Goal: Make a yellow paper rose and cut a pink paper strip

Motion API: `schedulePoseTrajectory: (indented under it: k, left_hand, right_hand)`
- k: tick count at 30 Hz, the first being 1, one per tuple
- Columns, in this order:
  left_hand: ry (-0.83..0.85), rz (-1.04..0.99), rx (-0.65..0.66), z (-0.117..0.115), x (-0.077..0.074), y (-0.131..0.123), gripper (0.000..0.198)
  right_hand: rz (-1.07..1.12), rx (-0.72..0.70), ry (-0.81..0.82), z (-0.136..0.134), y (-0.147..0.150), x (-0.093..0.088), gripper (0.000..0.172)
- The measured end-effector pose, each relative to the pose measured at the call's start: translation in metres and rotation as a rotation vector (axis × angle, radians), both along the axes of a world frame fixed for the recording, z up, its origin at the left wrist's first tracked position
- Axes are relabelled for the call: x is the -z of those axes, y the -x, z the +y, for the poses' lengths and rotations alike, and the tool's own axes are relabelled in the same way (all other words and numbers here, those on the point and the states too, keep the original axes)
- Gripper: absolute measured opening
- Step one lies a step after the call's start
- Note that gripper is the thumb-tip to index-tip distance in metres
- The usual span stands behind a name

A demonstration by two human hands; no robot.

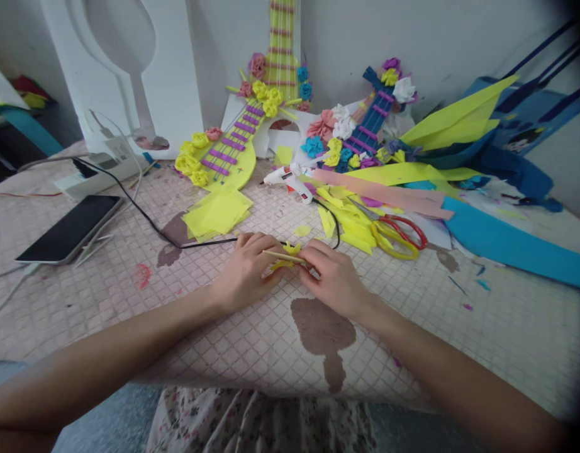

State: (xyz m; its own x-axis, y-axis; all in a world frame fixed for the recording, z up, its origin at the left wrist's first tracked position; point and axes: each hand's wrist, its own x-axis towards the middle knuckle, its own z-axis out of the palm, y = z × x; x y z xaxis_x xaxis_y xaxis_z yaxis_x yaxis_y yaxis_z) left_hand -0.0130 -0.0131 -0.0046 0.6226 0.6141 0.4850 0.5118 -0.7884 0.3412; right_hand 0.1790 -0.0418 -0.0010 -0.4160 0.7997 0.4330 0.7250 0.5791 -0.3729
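Note:
Between my two hands, low over the table, is a small piece of yellow crepe paper (291,249) with a thin wooden stick (283,256) lying across it. My left hand (247,267) has its fingers closed on the yellow paper and the stick's left end. At the stick's right end, the fingers of my right hand (334,277) pinch the stick and paper. The fingertips hide part of the paper. Just beyond my left hand lies a stack of yellow paper squares (217,214). A white glue gun (290,181) rests behind my hands.
Red and yellow scissors (398,236) lie among yellow paper strips (351,220) at right, near a blue paper strip (511,236). Flower-trimmed paper guitars (233,157) stand behind. A phone (70,229) and power strip (99,173) sit left. A black cord (195,244) crosses the table.

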Motion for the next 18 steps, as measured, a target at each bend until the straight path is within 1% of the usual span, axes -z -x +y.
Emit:
schedulePoseTrajectory:
  k: [10, 18]
  left_hand:
    - [0.008, -0.001, -0.001, -0.0003, 0.0001, -0.001, 0.013]
    - [0.003, -0.011, -0.008, -0.0022, 0.0007, -0.0014, 0.018]
  right_hand:
    - [-0.002, -0.004, 0.008, 0.0005, -0.0003, 0.0019, 0.009]
    - [-0.008, -0.006, 0.005, 0.0, 0.0012, 0.0014, 0.01]
